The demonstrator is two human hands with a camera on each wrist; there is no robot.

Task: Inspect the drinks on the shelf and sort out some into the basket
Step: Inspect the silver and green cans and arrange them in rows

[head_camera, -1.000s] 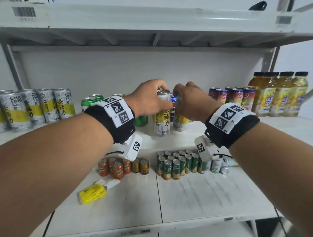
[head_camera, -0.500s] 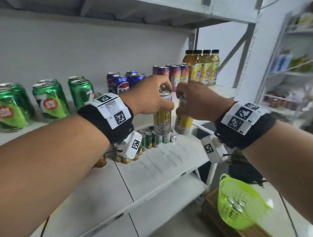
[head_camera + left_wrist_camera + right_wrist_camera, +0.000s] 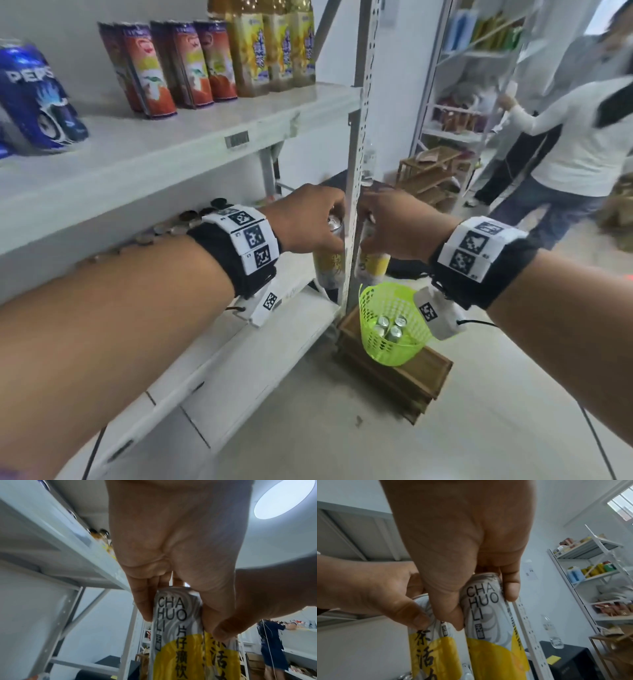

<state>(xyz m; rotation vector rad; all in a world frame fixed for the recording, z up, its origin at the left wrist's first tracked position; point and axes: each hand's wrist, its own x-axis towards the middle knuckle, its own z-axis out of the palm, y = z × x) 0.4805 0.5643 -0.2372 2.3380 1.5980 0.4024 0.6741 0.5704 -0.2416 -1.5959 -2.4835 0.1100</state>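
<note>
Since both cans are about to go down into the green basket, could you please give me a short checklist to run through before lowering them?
1. Left hand grips its can near the top: ok.
2. Right hand grips its can near the top: ok.
3. Green basket sits upright on the wooden crate: ok.
4. Room among the cans already inside: ok, seemingly.
5. Shelf post runs between the two held cans in the head view; left can's path clear: cannot tell.
</note>
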